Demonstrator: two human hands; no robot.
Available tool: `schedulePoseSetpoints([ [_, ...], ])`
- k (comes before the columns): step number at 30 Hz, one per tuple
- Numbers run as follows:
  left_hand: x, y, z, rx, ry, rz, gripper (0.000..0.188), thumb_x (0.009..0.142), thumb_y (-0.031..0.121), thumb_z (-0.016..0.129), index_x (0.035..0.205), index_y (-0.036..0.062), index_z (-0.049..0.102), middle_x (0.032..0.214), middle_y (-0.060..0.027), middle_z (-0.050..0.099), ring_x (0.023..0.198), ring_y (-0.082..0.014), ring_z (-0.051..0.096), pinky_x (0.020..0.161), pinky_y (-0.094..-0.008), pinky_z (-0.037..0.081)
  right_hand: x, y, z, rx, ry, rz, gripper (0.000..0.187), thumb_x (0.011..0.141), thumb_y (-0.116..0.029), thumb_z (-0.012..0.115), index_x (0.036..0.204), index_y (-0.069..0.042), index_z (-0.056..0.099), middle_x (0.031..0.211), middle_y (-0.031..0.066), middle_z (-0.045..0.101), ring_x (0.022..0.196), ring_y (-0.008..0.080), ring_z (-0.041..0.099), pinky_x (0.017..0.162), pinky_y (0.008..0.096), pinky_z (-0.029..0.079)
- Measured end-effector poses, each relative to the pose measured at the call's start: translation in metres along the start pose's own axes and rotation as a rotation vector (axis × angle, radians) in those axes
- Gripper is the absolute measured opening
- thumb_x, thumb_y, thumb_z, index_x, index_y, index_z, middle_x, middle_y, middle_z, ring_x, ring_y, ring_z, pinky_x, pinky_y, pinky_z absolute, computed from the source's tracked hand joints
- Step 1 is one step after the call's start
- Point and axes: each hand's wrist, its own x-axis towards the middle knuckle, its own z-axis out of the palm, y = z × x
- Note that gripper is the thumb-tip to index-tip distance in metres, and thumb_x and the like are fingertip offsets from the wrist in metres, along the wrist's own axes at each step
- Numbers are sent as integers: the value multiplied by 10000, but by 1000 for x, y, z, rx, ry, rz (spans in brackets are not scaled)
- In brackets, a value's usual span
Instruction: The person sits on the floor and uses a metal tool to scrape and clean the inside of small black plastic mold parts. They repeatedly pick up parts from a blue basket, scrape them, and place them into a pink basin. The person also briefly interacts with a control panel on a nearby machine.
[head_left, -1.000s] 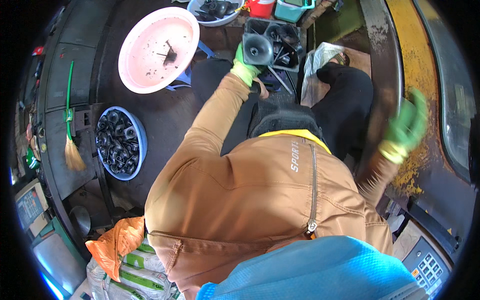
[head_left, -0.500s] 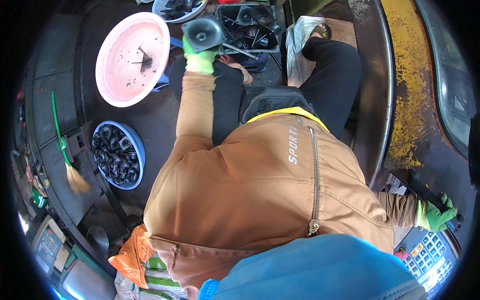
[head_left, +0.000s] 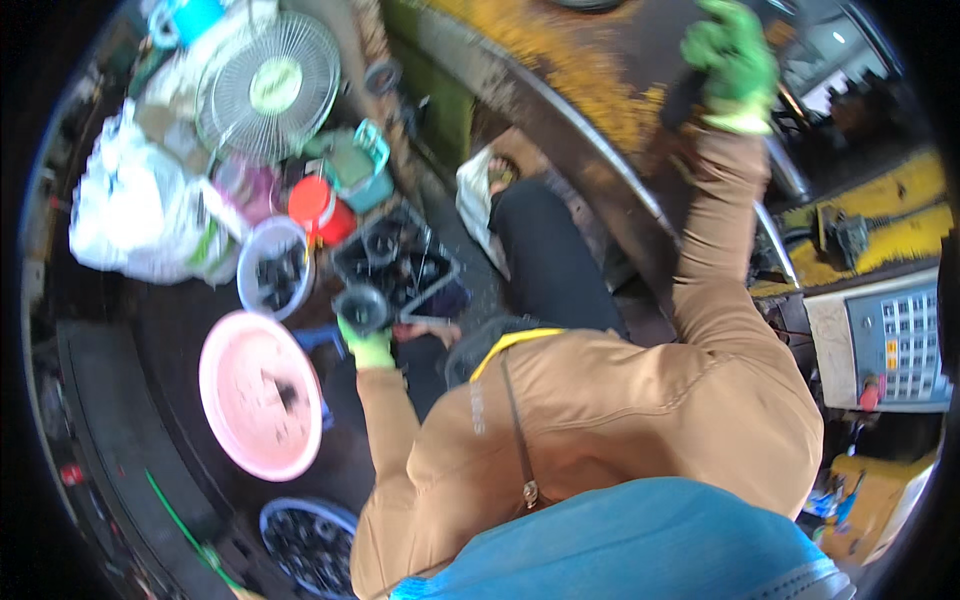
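Note:
My left hand (head_left: 368,350), in a green glove, grips a black square plastic part (head_left: 362,309) with a round hollow in its face. It is held beside the near corner of a black crate (head_left: 408,262) with more black parts in it. My right hand (head_left: 735,65), also gloved in green, reaches far forward to the right along the yellow and brown machine door (head_left: 610,55). Its fingers are curled at a dark door handle (head_left: 684,100), slightly blurred.
A pink basin (head_left: 255,440) with a few dark bits stands at left. Below it is a blue basin (head_left: 335,515) of black parts. A lilac bucket (head_left: 273,310), a red container (head_left: 322,210) and a fan (head_left: 275,85) are farther off. A control panel (head_left: 905,340) is at right.
My right hand has moved from the lower right to far forward. The machine door has slid forward, showing the inside. The view has turned; my left hand still holds the black part.

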Motion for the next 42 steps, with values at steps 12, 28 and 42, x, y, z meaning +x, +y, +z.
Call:
schedulePoseSetpoints([
  [12, -6, 10, -45, 388, -3, 195, 404, 993, 426, 382, 1030, 121, 644, 1046, -46, 666, 977, -225, 615, 928, -417, 486, 101, 80, 104, 53, -42, 548, 403, 867, -336, 667, 1096, -24, 555, 784, 53, 614, 648, 154, 602, 611, 307, 496],
  [28, -9, 33, -30, 521, 167, 226, 405, 979, 453, 400, 1036, 135, 645, 1039, -36, 667, 968, -219, 617, 922, -411, 487, 187, 249, -330, -1035, 615, 241, 547, 874, -422, 586, 1242, -18, 565, 1051, 153, 681, 884, 238, 656, 764, 350, 517],
  [42, -13, 9, -37, 506, 226, 284, 408, 966, 477, 417, 1041, 147, 645, 1032, -27, 668, 960, -214, 619, 918, -406, 489, 242, 304, -397, -1411, 445, 369, 485, 930, -403, 392, 1056, -18, 656, 1077, 274, 637, 1065, 445, 584, 898, 508, 462],
])
